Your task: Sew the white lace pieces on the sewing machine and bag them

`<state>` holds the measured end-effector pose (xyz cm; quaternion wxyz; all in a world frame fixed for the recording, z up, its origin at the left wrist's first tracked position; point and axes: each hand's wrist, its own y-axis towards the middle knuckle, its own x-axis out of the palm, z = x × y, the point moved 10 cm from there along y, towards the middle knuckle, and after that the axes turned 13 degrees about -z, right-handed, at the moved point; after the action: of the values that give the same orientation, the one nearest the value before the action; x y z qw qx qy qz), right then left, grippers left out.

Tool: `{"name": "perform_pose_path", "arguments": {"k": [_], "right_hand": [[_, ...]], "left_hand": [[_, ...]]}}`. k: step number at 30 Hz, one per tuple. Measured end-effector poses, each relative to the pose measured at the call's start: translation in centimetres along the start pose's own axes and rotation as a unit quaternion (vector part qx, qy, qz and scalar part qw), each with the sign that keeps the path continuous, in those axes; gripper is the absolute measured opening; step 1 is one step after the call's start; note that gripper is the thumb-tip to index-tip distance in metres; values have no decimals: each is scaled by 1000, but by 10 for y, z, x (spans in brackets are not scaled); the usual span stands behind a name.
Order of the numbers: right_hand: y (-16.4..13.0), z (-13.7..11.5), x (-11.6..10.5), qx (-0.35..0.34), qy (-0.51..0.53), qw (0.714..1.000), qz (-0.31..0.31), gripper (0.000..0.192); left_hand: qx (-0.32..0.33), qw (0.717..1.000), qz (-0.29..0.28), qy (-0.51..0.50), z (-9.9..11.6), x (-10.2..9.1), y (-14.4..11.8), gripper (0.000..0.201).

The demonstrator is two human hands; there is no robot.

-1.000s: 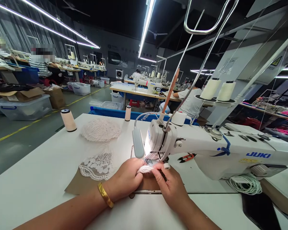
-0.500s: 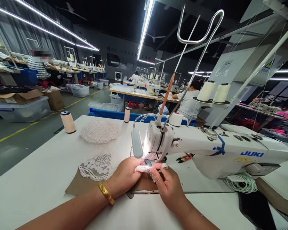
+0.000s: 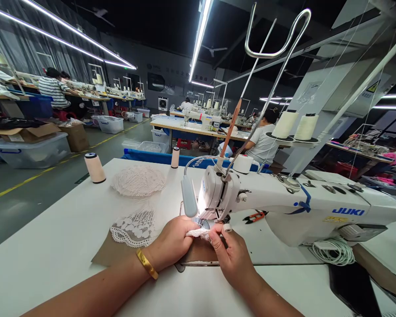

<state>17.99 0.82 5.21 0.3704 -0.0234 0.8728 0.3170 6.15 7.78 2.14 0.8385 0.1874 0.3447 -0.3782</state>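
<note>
A strip of white lace (image 3: 199, 233) stretches between my two hands, just in front of the needle area of a white sewing machine (image 3: 267, 196). My left hand (image 3: 173, 240), with a gold bracelet (image 3: 147, 264) on its wrist, pinches the lace's left end. Thumb and fingers of my right hand (image 3: 232, 253) close on its right end. The machine's head hides part of the fingertips. Left of my left hand, a scalloped lace piece (image 3: 133, 226) lies over brown sheet material (image 3: 107, 253). A lamp (image 3: 189, 196) lights the spot.
A lace pile (image 3: 138, 180), a peach thread cone (image 3: 95, 168) and a smaller spool (image 3: 175, 157) stand at the table's back. Orange-handled thread snips (image 3: 255, 217) lie beneath the machine arm. A coiled cable (image 3: 333, 251) and black flat object (image 3: 353, 286) are at right. Co-workers sit farther off.
The lace between my hands has shifted slightly and looks more bunched. Both hands stay in nearly the same place, still gripping it.
</note>
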Motion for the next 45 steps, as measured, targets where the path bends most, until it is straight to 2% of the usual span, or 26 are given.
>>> {"name": "perform_pose_path", "arguments": {"k": [5,9,15,18,20,23,25,28,32,39,45], "right_hand": [[-2,10,1,31,11,999,8,29],[-3,20,5,57,34,998,-2,31],[-3,21,7,55,62,997,-3,29],[-3,21,9,49,61,997,-11,28],[-4,21,10,46,47,998,-24,27],[-6,17,10,28,10,998,-49,25],[-7,11,10,5,-15,997,-73,23],[-9,-1,16,-48,-67,986,-143,24],[-17,-11,27,-94,-124,962,-224,27],[-19,-5,30,-69,-135,956,-249,24],[-16,6,33,-59,-163,958,-228,25]], "left_hand": [[23,999,-27,-25,7,5,1,15],[9,997,-42,-57,7,9,1,21],[-27,994,-31,-98,0,11,0,25],[-26,994,-24,-100,5,8,-2,30],[-1,995,-23,-95,15,5,-5,35],[68,996,-20,-55,34,2,-12,39],[89,996,0,3,38,2,-18,41],[104,988,48,104,36,6,-29,31],[182,965,74,176,47,21,-45,24],[195,956,87,201,53,24,-50,23],[191,951,96,224,49,20,-40,26]]}}
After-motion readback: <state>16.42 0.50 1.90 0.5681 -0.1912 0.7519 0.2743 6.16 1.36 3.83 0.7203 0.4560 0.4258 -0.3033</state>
